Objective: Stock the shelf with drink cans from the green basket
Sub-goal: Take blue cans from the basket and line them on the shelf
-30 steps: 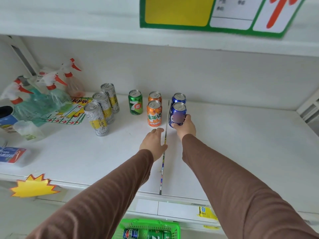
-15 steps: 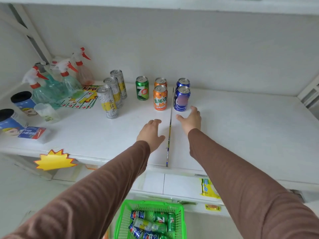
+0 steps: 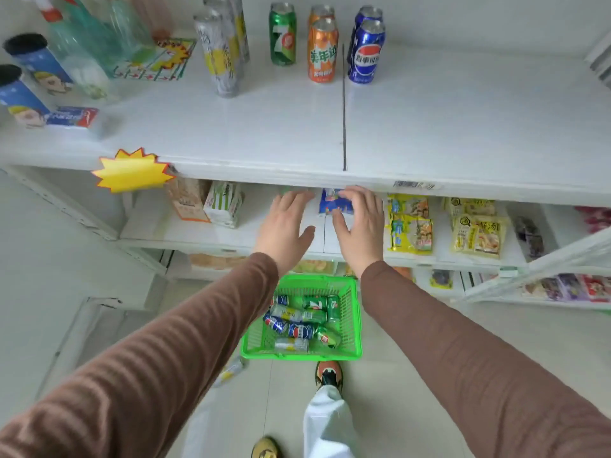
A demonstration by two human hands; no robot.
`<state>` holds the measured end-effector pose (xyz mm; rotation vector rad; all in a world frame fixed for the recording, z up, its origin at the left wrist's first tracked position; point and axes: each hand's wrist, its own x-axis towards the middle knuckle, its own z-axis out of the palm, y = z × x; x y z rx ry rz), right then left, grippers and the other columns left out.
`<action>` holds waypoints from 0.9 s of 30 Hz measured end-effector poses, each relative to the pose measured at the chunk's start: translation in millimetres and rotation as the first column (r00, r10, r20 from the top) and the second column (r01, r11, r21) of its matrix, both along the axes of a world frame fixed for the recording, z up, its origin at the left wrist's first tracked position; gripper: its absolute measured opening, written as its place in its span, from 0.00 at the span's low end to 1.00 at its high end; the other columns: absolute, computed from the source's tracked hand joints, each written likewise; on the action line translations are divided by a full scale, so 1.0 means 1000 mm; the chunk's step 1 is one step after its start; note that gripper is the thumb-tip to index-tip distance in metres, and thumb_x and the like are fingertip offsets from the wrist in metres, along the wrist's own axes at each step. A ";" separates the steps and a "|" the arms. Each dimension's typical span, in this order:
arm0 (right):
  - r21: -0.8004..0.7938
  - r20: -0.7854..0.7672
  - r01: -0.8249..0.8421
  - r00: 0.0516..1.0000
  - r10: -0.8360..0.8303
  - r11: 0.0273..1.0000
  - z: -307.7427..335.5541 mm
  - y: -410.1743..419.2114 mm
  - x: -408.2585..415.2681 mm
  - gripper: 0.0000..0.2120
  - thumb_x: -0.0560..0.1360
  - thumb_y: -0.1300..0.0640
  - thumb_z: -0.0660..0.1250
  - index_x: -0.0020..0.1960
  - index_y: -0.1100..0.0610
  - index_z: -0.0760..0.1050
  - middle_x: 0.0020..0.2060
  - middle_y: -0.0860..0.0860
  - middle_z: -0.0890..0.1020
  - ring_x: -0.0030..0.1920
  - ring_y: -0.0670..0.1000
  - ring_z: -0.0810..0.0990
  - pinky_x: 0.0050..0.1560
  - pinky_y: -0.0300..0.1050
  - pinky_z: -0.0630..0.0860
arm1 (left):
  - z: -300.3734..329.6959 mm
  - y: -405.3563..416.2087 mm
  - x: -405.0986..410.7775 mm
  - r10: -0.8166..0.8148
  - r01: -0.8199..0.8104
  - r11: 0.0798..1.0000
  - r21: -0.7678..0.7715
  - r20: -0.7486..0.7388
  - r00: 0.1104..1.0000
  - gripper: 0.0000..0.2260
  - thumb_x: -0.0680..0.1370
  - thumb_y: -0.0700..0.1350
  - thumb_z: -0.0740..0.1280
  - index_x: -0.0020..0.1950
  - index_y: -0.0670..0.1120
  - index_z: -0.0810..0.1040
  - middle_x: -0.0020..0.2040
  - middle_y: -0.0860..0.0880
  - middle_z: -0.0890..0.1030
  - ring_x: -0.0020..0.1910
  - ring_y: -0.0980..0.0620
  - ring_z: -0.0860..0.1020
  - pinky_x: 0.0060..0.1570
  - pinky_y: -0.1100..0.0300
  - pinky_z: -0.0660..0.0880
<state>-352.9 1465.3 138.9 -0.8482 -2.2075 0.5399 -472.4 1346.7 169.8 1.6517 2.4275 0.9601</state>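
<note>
The green basket [image 3: 350,312] stands on the floor below me, with several cans lying in it: blue Pepsi, green 7-Up and silver-yellow ones. On the white shelf [image 3: 264,133] stand two blue Pepsi cans [image 3: 366,52], two orange cans [image 3: 322,51], a green 7-Up can [image 3: 282,34] and three tall silver-yellow cans [image 3: 218,54]. My left hand [image 3: 284,226] and my right hand [image 3: 358,226] hang empty with fingers spread, in front of the lower shelf and above the basket.
Spray bottles [image 3: 89,38], two blue tubes [image 3: 23,90] and a small box [image 3: 74,117] fill the shelf's left end. A yellow starburst tag [image 3: 132,170] hangs on its front edge. Snack packs [image 3: 410,223] line the lower shelf. One can [image 3: 231,371] lies on the floor beside the basket. My shoe [image 3: 327,375] is near it.
My right hand let go of the front blue can on the shelf. Both hands drew back off the shelf and came down toward the basket; my view tilted down.
</note>
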 end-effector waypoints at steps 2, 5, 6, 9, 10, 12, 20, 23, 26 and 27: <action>-0.053 0.079 0.008 0.997 -0.004 0.999 -0.037 -0.020 0.015 0.14 0.75 0.59 0.67 0.60 0.57 0.76 0.61 0.52 0.78 0.61 0.58 0.74 0.60 0.55 0.72 | -0.033 -0.024 0.010 -0.019 0.020 0.998 -0.067 0.008 1.000 0.25 0.72 0.41 0.68 0.68 0.44 0.70 0.65 0.46 0.73 0.62 0.45 0.70 0.64 0.53 0.67; -0.154 0.157 0.031 0.988 -0.007 0.988 -0.094 -0.041 0.036 0.14 0.74 0.62 0.68 0.59 0.59 0.76 0.59 0.54 0.78 0.61 0.59 0.74 0.61 0.57 0.72 | -0.090 -0.054 0.023 0.005 0.008 0.982 -0.191 0.066 0.998 0.26 0.72 0.41 0.68 0.70 0.45 0.69 0.65 0.47 0.72 0.63 0.46 0.69 0.65 0.52 0.67; -0.186 0.187 0.041 0.982 -0.006 0.982 -0.114 -0.046 0.041 0.14 0.74 0.63 0.68 0.59 0.59 0.76 0.58 0.54 0.78 0.60 0.59 0.74 0.61 0.57 0.72 | -0.110 -0.062 0.026 0.020 0.001 0.972 -0.237 0.088 0.996 0.26 0.72 0.42 0.69 0.70 0.45 0.68 0.66 0.47 0.72 0.64 0.46 0.69 0.67 0.52 0.66; -0.289 0.310 0.077 0.951 0.017 0.954 -0.174 -0.053 0.051 0.13 0.75 0.62 0.68 0.60 0.60 0.76 0.57 0.56 0.78 0.61 0.60 0.74 0.63 0.56 0.71 | -0.171 -0.079 0.034 0.089 -0.025 0.930 -0.367 0.158 0.983 0.27 0.72 0.42 0.69 0.71 0.45 0.67 0.65 0.46 0.71 0.64 0.44 0.68 0.68 0.52 0.64; -0.327 0.349 0.087 0.936 0.035 0.941 -0.195 -0.054 0.053 0.14 0.76 0.62 0.67 0.61 0.60 0.75 0.58 0.56 0.77 0.62 0.60 0.73 0.64 0.55 0.70 | -0.192 -0.084 0.036 0.113 -0.030 0.910 -0.413 0.177 0.978 0.28 0.73 0.43 0.69 0.71 0.44 0.66 0.66 0.45 0.71 0.65 0.44 0.68 0.68 0.51 0.65; -0.402 0.411 0.103 0.908 0.078 0.910 -0.239 -0.057 0.055 0.15 0.77 0.61 0.67 0.63 0.59 0.75 0.60 0.56 0.77 0.64 0.59 0.72 0.65 0.54 0.69 | -0.235 -0.091 0.040 0.160 -0.042 0.867 -0.496 0.197 0.967 0.28 0.73 0.44 0.69 0.72 0.44 0.65 0.66 0.45 0.70 0.65 0.43 0.67 0.68 0.51 0.65; -0.633 0.522 0.105 0.789 0.323 0.767 -0.419 -0.070 0.037 0.21 0.81 0.57 0.64 0.72 0.58 0.68 0.69 0.55 0.72 0.71 0.56 0.69 0.69 0.51 0.69 | -0.411 -0.099 0.047 0.349 -0.090 0.746 -0.660 0.271 0.897 0.30 0.74 0.46 0.69 0.74 0.45 0.61 0.70 0.44 0.67 0.69 0.44 0.65 0.70 0.52 0.61; -0.653 0.556 0.098 0.735 0.387 0.751 -0.484 -0.074 0.019 0.23 0.81 0.56 0.65 0.74 0.58 0.66 0.71 0.56 0.71 0.71 0.57 0.69 0.70 0.52 0.69 | -0.472 -0.096 0.041 0.343 -0.087 0.727 -0.681 0.252 0.905 0.31 0.75 0.47 0.68 0.75 0.45 0.60 0.71 0.45 0.66 0.70 0.45 0.64 0.72 0.52 0.59; -0.653 0.581 0.085 0.693 0.426 0.752 -0.546 -0.077 -0.003 0.25 0.81 0.57 0.66 0.75 0.58 0.65 0.73 0.56 0.70 0.71 0.57 0.70 0.71 0.50 0.69 | -0.526 -0.090 0.028 0.337 -0.084 0.720 -0.689 0.241 0.910 0.31 0.75 0.46 0.69 0.75 0.44 0.60 0.71 0.44 0.67 0.71 0.45 0.64 0.73 0.53 0.60; -0.656 0.584 0.076 0.681 0.441 0.751 -0.565 -0.077 -0.010 0.26 0.80 0.57 0.67 0.76 0.58 0.65 0.73 0.56 0.69 0.72 0.56 0.69 0.72 0.50 0.68 | -0.543 -0.089 0.023 0.340 -0.087 0.715 -0.694 0.236 0.910 0.31 0.74 0.46 0.69 0.75 0.44 0.60 0.71 0.44 0.67 0.71 0.45 0.64 0.73 0.53 0.59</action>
